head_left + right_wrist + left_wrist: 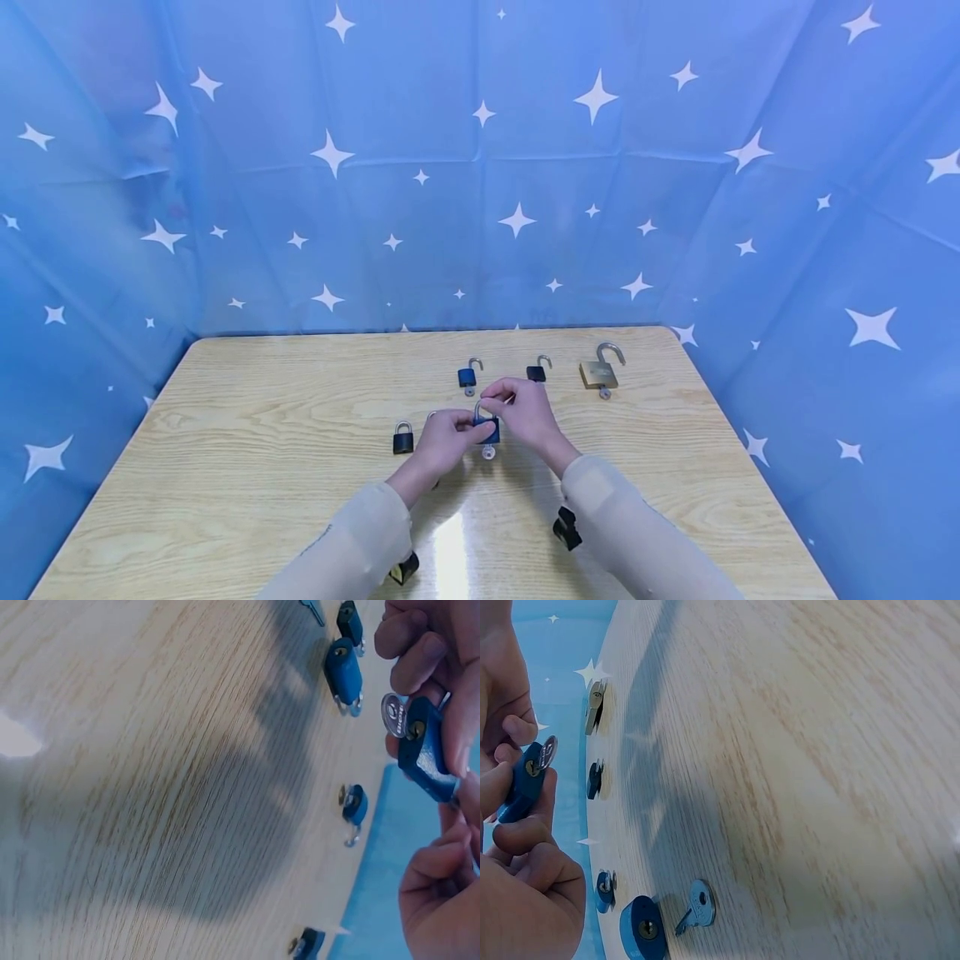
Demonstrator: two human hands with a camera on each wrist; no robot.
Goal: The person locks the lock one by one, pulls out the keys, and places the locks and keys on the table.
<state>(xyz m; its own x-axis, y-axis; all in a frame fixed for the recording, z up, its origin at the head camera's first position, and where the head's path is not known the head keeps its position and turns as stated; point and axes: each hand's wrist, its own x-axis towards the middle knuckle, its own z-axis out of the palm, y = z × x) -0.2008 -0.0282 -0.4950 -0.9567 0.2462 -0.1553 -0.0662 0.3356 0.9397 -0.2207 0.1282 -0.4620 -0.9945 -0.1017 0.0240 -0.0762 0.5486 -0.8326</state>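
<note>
My left hand (446, 442) grips the body of a blue padlock (491, 431) between thumb and fingers, above the table. A key (488, 452) sticks out from the keyhole, its round head also showing in the right wrist view. At the top of the lock, my right hand (525, 412) pinches the metal shackle (477, 408) with thumb and forefinger. In the left wrist view, another blue padlock (643, 930) lies on the table near my left hand, a loose key (697, 906) beside it. In the head view that lock is mostly hidden behind the left hand.
Farther back on the wooden table (262, 400) lie a small blue padlock (467, 377), a black padlock (536, 373) and a large brass padlock (597, 375), all with raised shackles. Left of my hands is a black padlock (402, 442) with its shackle down. A starry blue curtain (450, 208) surrounds the table.
</note>
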